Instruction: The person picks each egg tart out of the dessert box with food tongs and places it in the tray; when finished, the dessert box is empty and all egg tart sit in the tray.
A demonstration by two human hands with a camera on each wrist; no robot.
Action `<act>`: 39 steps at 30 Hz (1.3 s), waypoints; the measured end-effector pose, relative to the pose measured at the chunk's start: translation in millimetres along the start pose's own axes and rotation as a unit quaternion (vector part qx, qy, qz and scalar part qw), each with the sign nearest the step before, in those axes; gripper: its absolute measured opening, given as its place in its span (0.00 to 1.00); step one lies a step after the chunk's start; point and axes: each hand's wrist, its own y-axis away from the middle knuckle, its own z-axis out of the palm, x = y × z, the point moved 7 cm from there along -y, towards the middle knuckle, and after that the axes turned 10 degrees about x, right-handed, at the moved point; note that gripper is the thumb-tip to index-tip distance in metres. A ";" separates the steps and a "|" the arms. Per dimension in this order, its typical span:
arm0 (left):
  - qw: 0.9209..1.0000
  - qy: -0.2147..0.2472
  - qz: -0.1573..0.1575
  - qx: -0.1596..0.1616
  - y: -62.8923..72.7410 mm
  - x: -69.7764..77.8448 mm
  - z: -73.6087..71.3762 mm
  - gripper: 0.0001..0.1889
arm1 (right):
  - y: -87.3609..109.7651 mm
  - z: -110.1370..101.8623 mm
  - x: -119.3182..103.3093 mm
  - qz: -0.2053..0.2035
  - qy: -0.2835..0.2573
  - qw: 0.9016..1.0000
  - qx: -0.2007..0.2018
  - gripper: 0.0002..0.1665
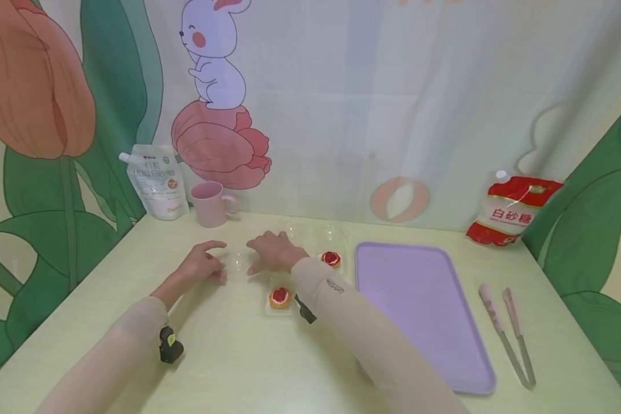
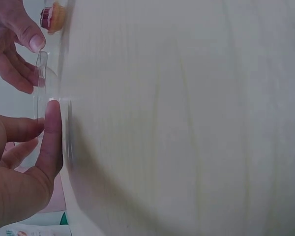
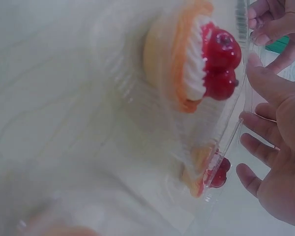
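A clear plastic clamshell box (image 1: 238, 259) stands between the two hands on the table. My left hand (image 1: 205, 263) pinches its near-left edge between thumb and finger, as the left wrist view shows. On the other side my right hand (image 1: 275, 252) holds the box's rim with thumb and fingertips. Close by the right forearm, a tart with red fruit and white cream (image 1: 280, 298) sits in a clear box; a second such tart (image 1: 331, 259) sits in another box farther back. Much of the clear plastic is hard to make out.
A purple tray (image 1: 419, 316) lies to the right, with pink-handled tongs (image 1: 514, 333) beyond it. At the back stand a pink mug (image 1: 209, 206), a white spouted pouch (image 1: 157, 184) and a red-and-white sugar bag (image 1: 514, 210). A printed curtain hangs behind the table.
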 end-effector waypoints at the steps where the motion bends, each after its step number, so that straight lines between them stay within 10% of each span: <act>1: 1.000 0.003 0.000 0.000 0.2 -0.1 -0.1 0.33 | 0.2 0.2 0.3 0.001 -0.004 1.000 0.000 0.41; 12: 1.000 0.020 0.012 -0.020 4.9 3.0 -2.3 0.35 | 3.5 -3.3 2.1 -0.009 -0.013 1.000 0.005 0.41; 27: 0.991 -0.130 0.006 -0.004 12.3 3.5 -24.1 0.37 | 39.9 -62.6 34.3 -0.021 -0.010 0.999 0.046 0.43; 35: 0.936 -0.281 0.163 0.137 23.3 39.9 -39.5 0.35 | 89.2 -91.8 76.2 -0.023 -0.099 0.988 0.114 0.41; 39: 0.919 -0.268 0.259 0.129 32.2 61.4 -17.1 0.31 | 117.8 -92.3 90.2 -0.016 -0.124 0.984 0.128 0.42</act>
